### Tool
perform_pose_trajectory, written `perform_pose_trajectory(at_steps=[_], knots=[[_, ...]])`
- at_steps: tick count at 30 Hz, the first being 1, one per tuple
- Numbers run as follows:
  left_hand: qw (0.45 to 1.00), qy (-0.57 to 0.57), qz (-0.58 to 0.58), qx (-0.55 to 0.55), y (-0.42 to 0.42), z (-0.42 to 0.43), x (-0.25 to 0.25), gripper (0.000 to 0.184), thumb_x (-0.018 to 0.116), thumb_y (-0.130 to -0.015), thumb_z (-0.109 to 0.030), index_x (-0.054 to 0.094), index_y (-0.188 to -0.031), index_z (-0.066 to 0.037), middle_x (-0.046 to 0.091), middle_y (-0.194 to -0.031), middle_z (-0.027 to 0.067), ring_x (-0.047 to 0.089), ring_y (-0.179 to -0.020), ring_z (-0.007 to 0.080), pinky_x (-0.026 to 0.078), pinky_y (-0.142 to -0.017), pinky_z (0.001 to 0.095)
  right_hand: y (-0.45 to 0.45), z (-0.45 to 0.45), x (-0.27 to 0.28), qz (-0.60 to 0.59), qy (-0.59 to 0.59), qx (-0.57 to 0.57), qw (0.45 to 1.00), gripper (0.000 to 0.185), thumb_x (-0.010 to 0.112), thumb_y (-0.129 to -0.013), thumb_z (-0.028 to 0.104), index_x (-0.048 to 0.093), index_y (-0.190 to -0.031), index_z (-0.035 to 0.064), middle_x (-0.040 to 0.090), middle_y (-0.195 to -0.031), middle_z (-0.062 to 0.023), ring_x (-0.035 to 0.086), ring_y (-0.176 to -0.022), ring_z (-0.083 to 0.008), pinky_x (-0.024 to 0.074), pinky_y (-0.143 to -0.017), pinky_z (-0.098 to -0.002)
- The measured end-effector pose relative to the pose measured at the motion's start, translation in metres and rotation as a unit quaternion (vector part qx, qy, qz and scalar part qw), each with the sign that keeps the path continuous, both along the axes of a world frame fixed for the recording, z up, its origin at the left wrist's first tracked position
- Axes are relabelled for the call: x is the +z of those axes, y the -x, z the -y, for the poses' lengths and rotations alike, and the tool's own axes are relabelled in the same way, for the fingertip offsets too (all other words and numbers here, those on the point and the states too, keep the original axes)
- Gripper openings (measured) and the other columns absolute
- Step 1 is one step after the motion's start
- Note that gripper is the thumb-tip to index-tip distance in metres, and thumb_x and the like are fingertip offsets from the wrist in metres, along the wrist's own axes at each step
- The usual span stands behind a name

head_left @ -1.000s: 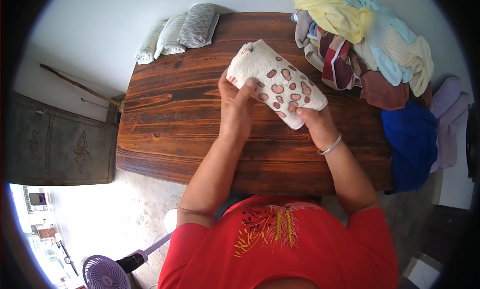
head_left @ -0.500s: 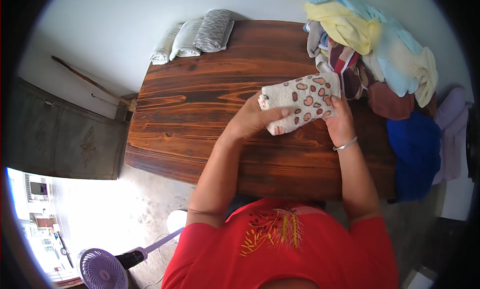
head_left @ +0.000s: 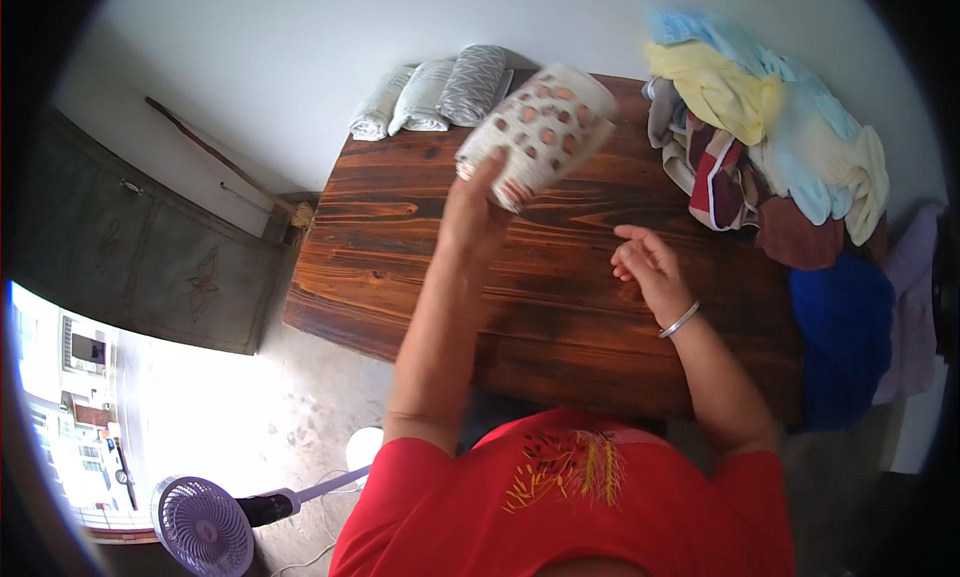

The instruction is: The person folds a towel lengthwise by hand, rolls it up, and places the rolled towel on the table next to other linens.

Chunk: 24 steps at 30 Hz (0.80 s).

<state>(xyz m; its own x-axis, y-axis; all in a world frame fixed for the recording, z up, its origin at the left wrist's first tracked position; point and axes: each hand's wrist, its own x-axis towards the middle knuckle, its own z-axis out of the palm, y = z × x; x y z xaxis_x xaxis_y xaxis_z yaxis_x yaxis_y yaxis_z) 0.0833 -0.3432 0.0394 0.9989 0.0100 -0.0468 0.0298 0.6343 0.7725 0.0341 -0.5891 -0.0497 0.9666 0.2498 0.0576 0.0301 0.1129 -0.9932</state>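
My left hand grips a folded white towel with brown and pink spots, by its near end. The towel is tilted and slightly blurred, held over the back part of the wooden table. Just beyond it to the left, a grey patterned rolled towel lies at the table's back edge. My right hand, with a silver bangle at the wrist, is over the table's right half. It holds nothing; its index finger is stretched out and the others are loosely bent.
Two pale rolled towels lie beside the grey one. A heap of loose cloths fills the back right, with a blue cloth hanging over the right edge. A purple fan stands at the lower left, before a dark cabinet.
My left hand has carried the spotted towel away from me, towards the rolled towels at the back. My right hand has let go of it and moved down. The view has shifted slightly.
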Motion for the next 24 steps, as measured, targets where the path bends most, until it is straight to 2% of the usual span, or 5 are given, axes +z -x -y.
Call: perform_pose_trajectory(at_steps=[2, 4, 9, 12, 24], knots=[[1.0, 0.005, 0.024, 0.005, -0.021, -0.037, 0.002, 0.04, 0.059, -0.098, -0.023, 0.047, -0.13, -0.002, 0.063, -0.118, 0.011, 0.067, -0.095, 0.02, 0.06, -0.064, 0.0283, 0.0, -0.013, -0.017, 0.058, 0.014, 0.042, 0.997, 0.034, 0.062, -0.096, 0.016, 0.056, -0.127, 0.0019, 0.064, -0.09, -0.0033, 0.06, -0.078, -0.0095, 0.0498, -0.071, -0.024], [0.998, 0.04, 0.026, 0.044, -0.037, -0.062, 0.016, 0.039, 0.06, -0.098, -0.022, 0.048, -0.129, -0.003, 0.065, -0.113, 0.0112, 0.069, -0.093, 0.0206, 0.062, -0.065, 0.0289, 0.009, -0.034, 0.003, 0.089, 0.154, 0.049, 0.983, 0.028, 0.066, -0.092, 0.017, 0.064, -0.117, 0.0053, 0.069, -0.085, -0.0039, 0.064, -0.073, -0.011, 0.0519, -0.067, -0.0276], [0.993, -0.023, 0.039, 0.112, -0.108, -0.142, 0.011, 0.036, 0.065, -0.095, -0.027, 0.053, -0.122, -0.006, 0.065, -0.108, 0.009, 0.067, -0.085, 0.0189, 0.061, -0.062, 0.0304, 0.004, -0.095, 0.001, 0.247, 0.235, 0.076, 0.937, 0.021, 0.067, -0.088, 0.019, 0.067, -0.107, 0.0086, 0.07, -0.082, -0.0071, 0.068, -0.071, -0.0231, 0.0533, -0.065, -0.0348], [0.984, -0.038, 0.008, 0.175, -0.125, -0.167, 0.021, 0.034, 0.066, -0.094, -0.028, 0.055, -0.119, -0.007, 0.065, -0.106, 0.0086, 0.067, -0.084, 0.0189, 0.06, -0.062, 0.0314, -0.003, -0.105, 0.002, 0.268, 0.227, 0.082, 0.933, 0.02, 0.066, -0.089, 0.017, 0.067, -0.106, 0.007, 0.069, -0.08, -0.0072, 0.068, -0.069, -0.0217, 0.0533, -0.063, -0.0339], [0.973, -0.055, 0.009, 0.223, -0.211, -0.216, 0.006, 0.037, 0.065, -0.094, -0.027, 0.054, -0.119, -0.002, 0.065, -0.102, 0.0134, 0.069, -0.083, 0.0248, 0.063, -0.071, 0.0379, -0.018, -0.093, 0.009, 0.112, 0.136, 0.125, 0.976, 0.021, 0.065, -0.091, 0.014, 0.068, -0.108, 0.0026, 0.069, -0.08, -0.0082, 0.064, -0.065, -0.0129, 0.0517, -0.061, -0.0274]])
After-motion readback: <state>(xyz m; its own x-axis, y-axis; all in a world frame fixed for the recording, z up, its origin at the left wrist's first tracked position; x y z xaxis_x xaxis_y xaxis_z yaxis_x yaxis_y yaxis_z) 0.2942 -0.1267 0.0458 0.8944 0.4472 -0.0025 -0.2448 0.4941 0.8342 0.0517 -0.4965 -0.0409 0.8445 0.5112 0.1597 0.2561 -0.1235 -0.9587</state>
